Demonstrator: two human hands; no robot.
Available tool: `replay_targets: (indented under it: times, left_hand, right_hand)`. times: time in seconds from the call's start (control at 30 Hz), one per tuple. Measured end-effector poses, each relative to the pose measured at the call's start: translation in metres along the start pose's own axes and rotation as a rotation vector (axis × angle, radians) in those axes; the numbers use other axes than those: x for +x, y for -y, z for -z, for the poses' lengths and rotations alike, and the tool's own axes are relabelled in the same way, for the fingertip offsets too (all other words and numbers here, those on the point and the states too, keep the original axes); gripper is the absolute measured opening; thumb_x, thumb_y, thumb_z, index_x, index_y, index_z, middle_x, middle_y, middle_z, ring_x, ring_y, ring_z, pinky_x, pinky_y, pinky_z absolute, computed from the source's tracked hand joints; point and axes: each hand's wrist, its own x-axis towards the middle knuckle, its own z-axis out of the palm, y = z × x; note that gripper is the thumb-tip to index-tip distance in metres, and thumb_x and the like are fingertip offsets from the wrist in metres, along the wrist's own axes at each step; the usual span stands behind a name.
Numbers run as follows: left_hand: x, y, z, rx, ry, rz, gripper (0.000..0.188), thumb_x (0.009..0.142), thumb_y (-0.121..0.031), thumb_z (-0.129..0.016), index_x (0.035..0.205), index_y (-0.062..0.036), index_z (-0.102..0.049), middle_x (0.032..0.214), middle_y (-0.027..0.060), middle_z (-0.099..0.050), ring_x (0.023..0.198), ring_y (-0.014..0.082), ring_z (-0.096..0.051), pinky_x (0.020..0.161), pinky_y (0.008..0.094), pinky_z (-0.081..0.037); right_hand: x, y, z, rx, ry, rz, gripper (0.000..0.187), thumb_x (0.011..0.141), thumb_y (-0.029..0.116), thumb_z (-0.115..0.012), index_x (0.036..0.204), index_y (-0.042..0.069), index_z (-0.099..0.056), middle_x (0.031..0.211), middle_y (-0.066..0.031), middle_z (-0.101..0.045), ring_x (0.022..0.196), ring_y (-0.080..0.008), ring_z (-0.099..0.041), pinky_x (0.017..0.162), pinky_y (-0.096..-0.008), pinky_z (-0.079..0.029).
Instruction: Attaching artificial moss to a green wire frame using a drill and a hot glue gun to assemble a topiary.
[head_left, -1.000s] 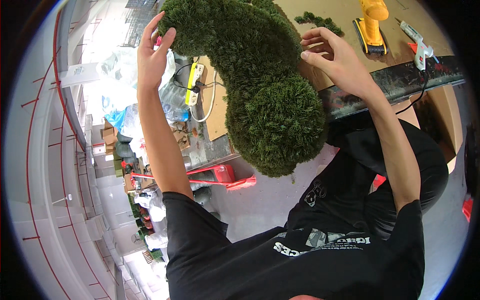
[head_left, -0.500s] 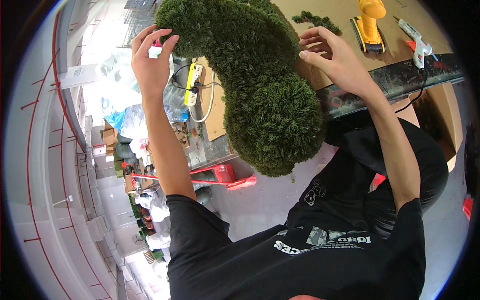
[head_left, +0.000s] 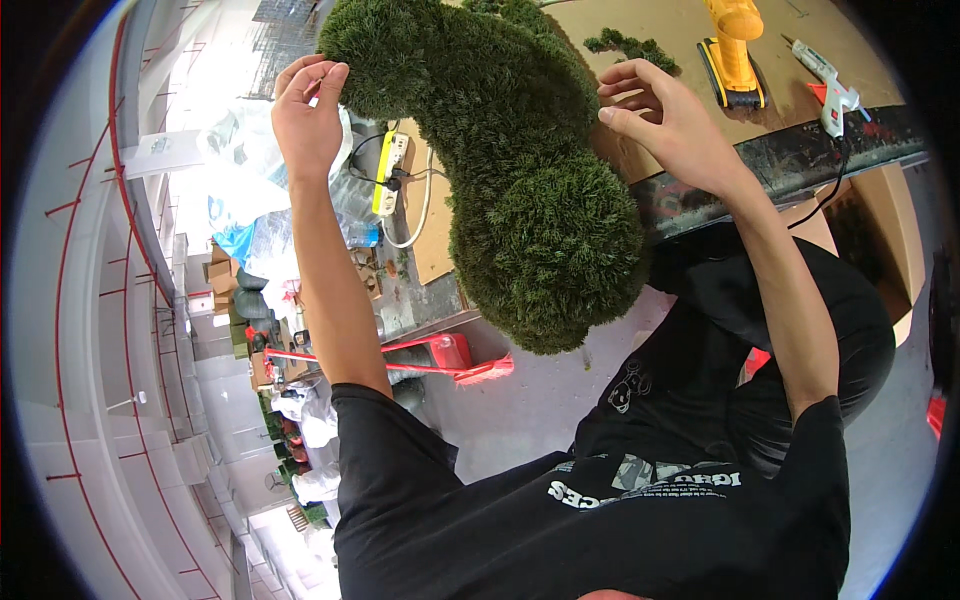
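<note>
A large piece of artificial greenery [head_left: 545,220], dense and dark green with rounded lobes, lies across the table and overhangs its near edge. At its upper left lobe is my left hand [head_left: 308,125], thumb and fingertips drawn together in a pinch. Whatever sits between those fingertips is too small to make out. On the other side, my right hand [head_left: 685,130] hovers by the greenery's right flank with curved fingers and the thumb apart, holding nothing visible.
Loose green sprigs [head_left: 632,45], a yellow power tool [head_left: 735,60] and a white glue gun [head_left: 828,88] lie on the table to the right. A yellow-and-white power strip [head_left: 390,170] with cables is at left. Below are a red dustpan [head_left: 450,350] and a cardboard box [head_left: 890,215].
My left hand's fingers have come closer together, pinching at the lobe's edge, and the hand has shifted slightly right. My right hand stays nearly in place.
</note>
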Motion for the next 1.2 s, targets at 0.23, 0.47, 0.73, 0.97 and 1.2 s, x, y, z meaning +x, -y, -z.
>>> replay_targets:
  times: [0.23, 0.47, 0.73, 0.97, 1.2]
  left_hand:
    - [-0.001, -0.001, -0.002, -0.071, -0.031, 0.062, 0.021, 0.098, -0.02, -0.078, 0.104, 0.001, -0.078, 0.122, 0.0087, -0.069, 0.105, 0.0156, -0.067, 0.093, 0.0309, -0.056]
    - [-0.015, -0.01, -0.014, -0.431, 0.027, 0.159, 0.051, 0.097, -0.015, -0.078, 0.141, -0.0005, -0.057, 0.142, 0.013, -0.059, 0.122, 0.0186, -0.058, 0.102, 0.0306, -0.05]
    - [-0.008, -0.012, -0.017, -0.443, -0.076, 0.226, 0.057, 0.106, -0.03, -0.064, 0.153, -0.0028, -0.046, 0.158, 0.0187, -0.047, 0.144, 0.0277, -0.047, 0.117, 0.0419, -0.04]
    - [0.036, -0.055, 0.026, 0.074, -0.394, -0.114, 0.061, 0.116, -0.041, -0.028, 0.153, 0.0037, -0.047, 0.155, 0.0259, -0.05, 0.143, 0.0347, -0.047, 0.121, 0.0462, -0.033]
    - [0.057, -0.007, -0.035, 0.649, -0.063, -0.168, 0.056, 0.112, -0.037, -0.034, 0.148, 0.0007, -0.054, 0.139, 0.0256, -0.059, 0.135, 0.0363, -0.053, 0.116, 0.0454, -0.038]
  right_hand:
    - [-0.002, -0.002, -0.003, -0.029, -0.025, 0.026, 0.043, 0.097, 0.026, -0.076, 0.128, 0.001, -0.06, 0.12, -0.014, -0.068, 0.106, -0.0223, -0.067, 0.097, -0.0373, -0.055]
    - [-0.002, -0.004, -0.002, -0.02, -0.021, 0.014, 0.042, 0.096, 0.027, -0.075, 0.127, 0.001, -0.06, 0.121, -0.0132, -0.067, 0.106, -0.0222, -0.066, 0.096, -0.0376, -0.055]
    - [-0.005, -0.004, -0.005, 0.003, -0.031, 0.032, 0.04, 0.096, 0.024, -0.075, 0.126, 0.001, -0.061, 0.119, -0.0129, -0.067, 0.105, -0.0223, -0.067, 0.096, -0.0372, -0.055]
    - [-0.002, -0.003, -0.002, 0.01, -0.015, -0.009, 0.041, 0.097, 0.024, -0.076, 0.126, 0.0, -0.06, 0.119, -0.0129, -0.067, 0.105, -0.0219, -0.067, 0.096, -0.0364, -0.055]
    - [-0.007, -0.005, -0.006, 0.001, 0.007, -0.065, 0.043, 0.097, 0.025, -0.076, 0.128, 0.0, -0.06, 0.118, -0.0125, -0.067, 0.106, -0.0215, -0.067, 0.096, -0.0363, -0.055]
